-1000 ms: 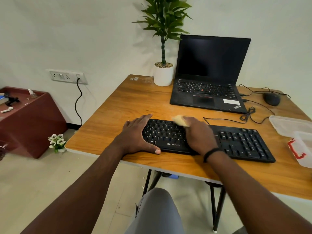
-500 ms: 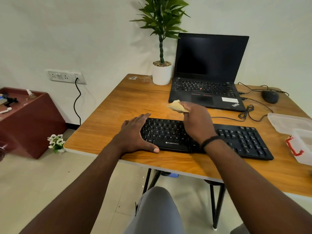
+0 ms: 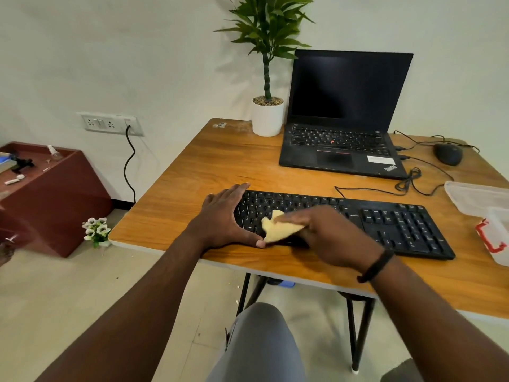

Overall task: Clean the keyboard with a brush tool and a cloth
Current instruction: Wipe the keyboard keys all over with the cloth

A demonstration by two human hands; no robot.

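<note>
Bright, soft light; wide-angle edge distortion

Worn on the head, looking forward and down over the near edge of the table (image 3: pixel 192 166), close above both forearms, reaching the back edge, the wall and the floor at left.

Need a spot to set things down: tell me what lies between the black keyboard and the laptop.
Head view: between the keyboard and the laptop lies bare wooden table, crossed on the right by a thin black cable.
</note>
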